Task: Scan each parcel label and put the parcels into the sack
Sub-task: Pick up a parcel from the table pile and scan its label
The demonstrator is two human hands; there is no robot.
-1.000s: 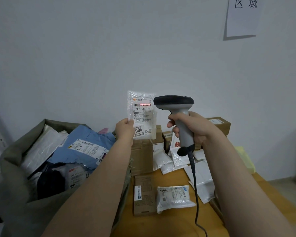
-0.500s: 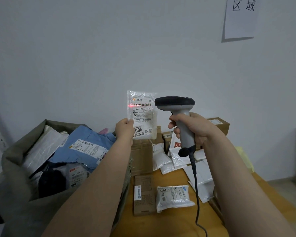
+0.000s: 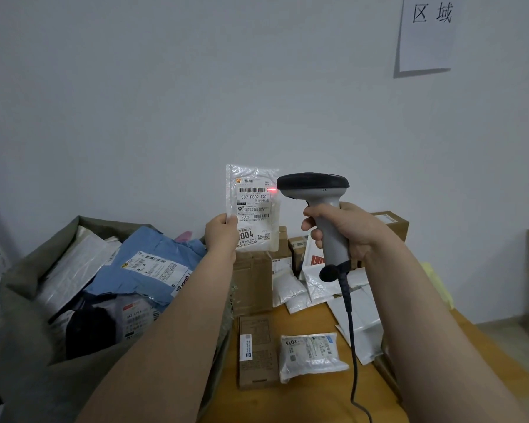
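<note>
My left hand (image 3: 221, 236) pinches a small clear plastic parcel (image 3: 253, 206) by its lower left corner and holds it upright, label toward me. My right hand (image 3: 345, 232) grips the grey handle of a barcode scanner (image 3: 315, 190), whose black head points at the parcel from the right. A red scan light falls on the right end of the label's top barcode. The grey-green sack (image 3: 28, 288) stands open at the left, filled with several parcels, a blue one (image 3: 153, 267) on top.
On the wooden table (image 3: 312, 401) lie a flat brown box (image 3: 255, 351) and a white bagged parcel (image 3: 312, 354). Behind them stand cardboard boxes (image 3: 252, 282) and several white mailers (image 3: 358, 319). The scanner's cable (image 3: 353, 355) hangs down over the table. A paper sign (image 3: 426, 35) is on the wall.
The red scan light has moved from the left end of the barcode to its right end. Both hands and the parcel stay almost still.
</note>
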